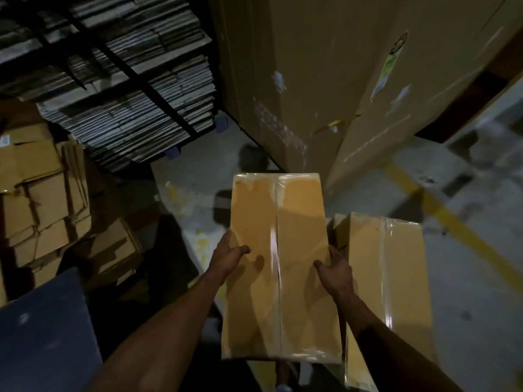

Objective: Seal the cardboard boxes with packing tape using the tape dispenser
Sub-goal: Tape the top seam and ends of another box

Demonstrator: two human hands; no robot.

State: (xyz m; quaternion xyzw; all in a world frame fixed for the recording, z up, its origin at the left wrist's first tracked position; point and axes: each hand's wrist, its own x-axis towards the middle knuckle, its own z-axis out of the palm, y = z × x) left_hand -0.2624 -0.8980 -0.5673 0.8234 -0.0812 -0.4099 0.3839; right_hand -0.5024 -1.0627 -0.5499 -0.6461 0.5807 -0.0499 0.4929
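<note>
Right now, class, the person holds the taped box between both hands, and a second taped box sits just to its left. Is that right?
Not quite. In the head view the left hand and right hand do hold the taped box between them, but the second taped box sits just to its right, not its left. To the left are stacked flattened cartons.

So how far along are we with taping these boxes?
Done: the box in hand and the box beside it both show glossy tape along their centre seams. In hand: the left hand and right hand grip the first box by its sides. Left: no tape dispenser is in view; whether the flattened cartons at left await sealing is unclear.
</note>
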